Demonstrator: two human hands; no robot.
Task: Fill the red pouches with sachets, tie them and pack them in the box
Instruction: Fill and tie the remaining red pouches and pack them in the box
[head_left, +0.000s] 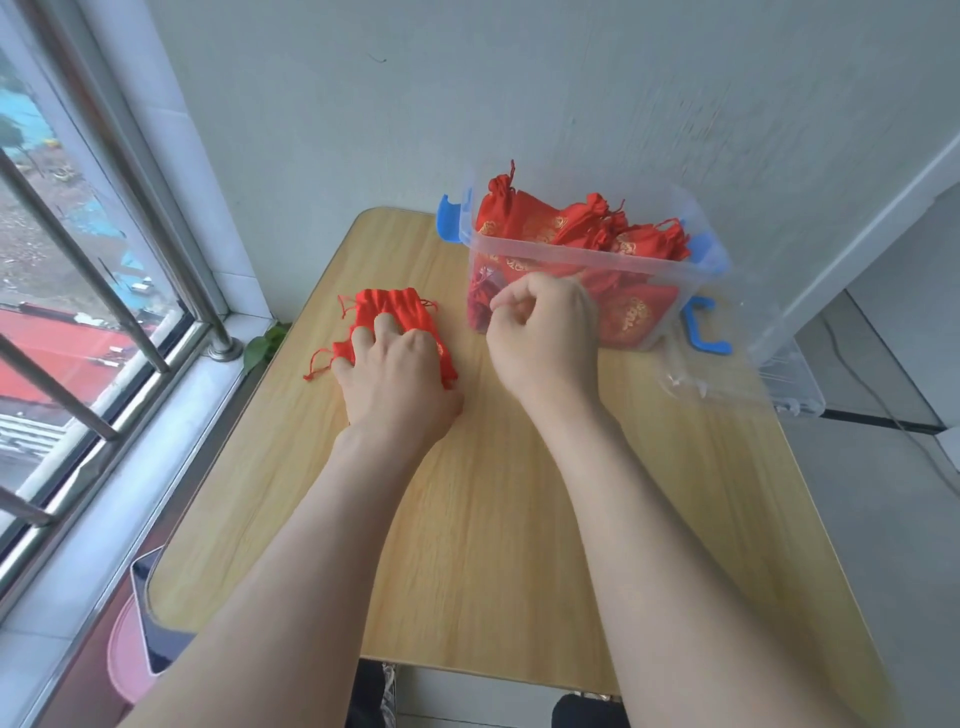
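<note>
Red fabric drawstring pouches (387, 306) (flat stack) lay on the light wooden table (467, 493) | left hand (395, 374) pressed down on them, fingers splayed, probably steadying | right hand (545, 332) curled before the clear plastic box (545, 248); whether it held anything, untellable

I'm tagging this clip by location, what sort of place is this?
Probably an upper-floor room in a home or small workshop: a small wooden table against a plain wall, beside a barred window looking down on rooftops.

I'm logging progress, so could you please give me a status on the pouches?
Left hand rests on loose red pouches on table. Right hand curled before clear box, nothing seen in it. Box holds tied pouches. Nothing between hands and box.
</note>
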